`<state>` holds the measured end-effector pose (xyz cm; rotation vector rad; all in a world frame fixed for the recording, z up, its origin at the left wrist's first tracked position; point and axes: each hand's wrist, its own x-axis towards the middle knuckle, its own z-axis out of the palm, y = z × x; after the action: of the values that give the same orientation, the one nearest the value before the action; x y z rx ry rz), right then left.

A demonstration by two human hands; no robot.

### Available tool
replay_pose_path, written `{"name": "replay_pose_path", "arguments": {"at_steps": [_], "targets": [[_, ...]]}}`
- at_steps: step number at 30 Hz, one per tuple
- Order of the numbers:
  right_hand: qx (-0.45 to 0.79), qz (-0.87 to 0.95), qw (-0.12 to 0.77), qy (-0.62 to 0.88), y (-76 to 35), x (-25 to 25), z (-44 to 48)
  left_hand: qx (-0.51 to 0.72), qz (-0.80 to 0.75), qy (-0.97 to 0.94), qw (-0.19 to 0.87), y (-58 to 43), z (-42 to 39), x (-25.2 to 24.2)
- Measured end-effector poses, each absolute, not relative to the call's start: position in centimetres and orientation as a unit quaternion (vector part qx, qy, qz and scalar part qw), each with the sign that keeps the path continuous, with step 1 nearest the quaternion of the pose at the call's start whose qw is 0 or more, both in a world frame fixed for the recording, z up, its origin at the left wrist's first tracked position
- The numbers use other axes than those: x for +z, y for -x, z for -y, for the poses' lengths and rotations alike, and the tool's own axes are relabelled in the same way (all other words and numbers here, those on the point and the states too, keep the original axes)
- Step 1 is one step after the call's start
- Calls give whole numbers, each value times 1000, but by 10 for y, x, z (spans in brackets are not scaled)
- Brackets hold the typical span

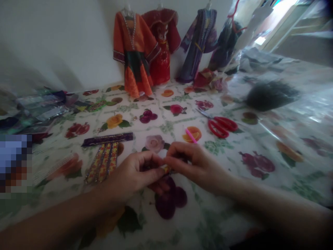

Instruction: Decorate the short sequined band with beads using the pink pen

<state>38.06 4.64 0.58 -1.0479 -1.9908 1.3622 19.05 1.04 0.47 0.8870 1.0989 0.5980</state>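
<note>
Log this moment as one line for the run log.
left hand: pinching small trim piece | right hand: pinching same piece | nearby: red scissors, pink stick, patterned ribbon strips

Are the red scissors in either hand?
No, the red scissors lie on the tablecloth beyond the right hand.

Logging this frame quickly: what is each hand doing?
Left hand: fingers pinched on a small trim piece.
Right hand: pinching the same piece.
</note>
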Motion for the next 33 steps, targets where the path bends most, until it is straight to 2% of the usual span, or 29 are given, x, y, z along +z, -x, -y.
{"name": "replay_pose_path", "arguments": {"at_steps": [14,33], "targets": [[456,765,269,367,-384,3,-48,278,-499,-390,722,-187,-10,-1],[465,760,263,371,-385,5,-48,282,-516,-387,710,-191,-10,-1]]}}
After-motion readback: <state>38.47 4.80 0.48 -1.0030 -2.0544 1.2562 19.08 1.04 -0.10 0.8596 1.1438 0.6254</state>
